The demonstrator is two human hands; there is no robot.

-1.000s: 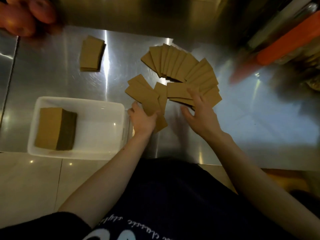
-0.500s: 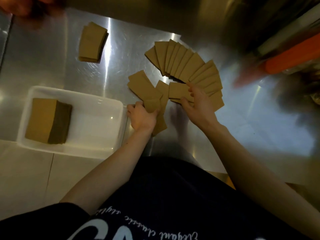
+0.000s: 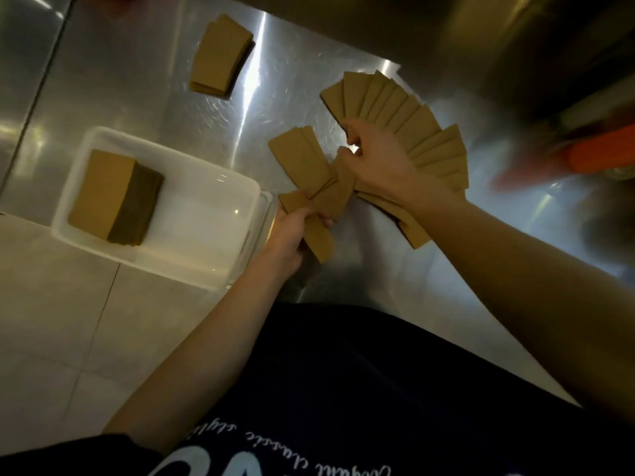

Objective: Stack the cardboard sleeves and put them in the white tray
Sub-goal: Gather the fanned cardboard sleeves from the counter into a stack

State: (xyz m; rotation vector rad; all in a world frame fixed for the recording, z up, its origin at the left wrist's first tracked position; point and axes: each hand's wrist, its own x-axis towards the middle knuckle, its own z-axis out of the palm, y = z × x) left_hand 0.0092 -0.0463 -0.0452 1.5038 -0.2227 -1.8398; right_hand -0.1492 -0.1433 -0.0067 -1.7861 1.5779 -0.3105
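Brown cardboard sleeves lie fanned out across the steel counter. My right hand lies on the fan's near end, its fingers curled round the sleeves there. My left hand grips several loose sleeves just right of the white tray. The tray holds a neat stack of sleeves at its left end. Another small stack sits at the counter's far side.
An orange object, blurred, lies at the right edge of the counter. The tray overhangs the counter's near edge above a light tiled floor. My dark apron fills the bottom of the view.
My right hand has slid up over the fan and closed on its sleeves. My left hand has closed on the loose sleeves beside the tray. The camera has swung right.
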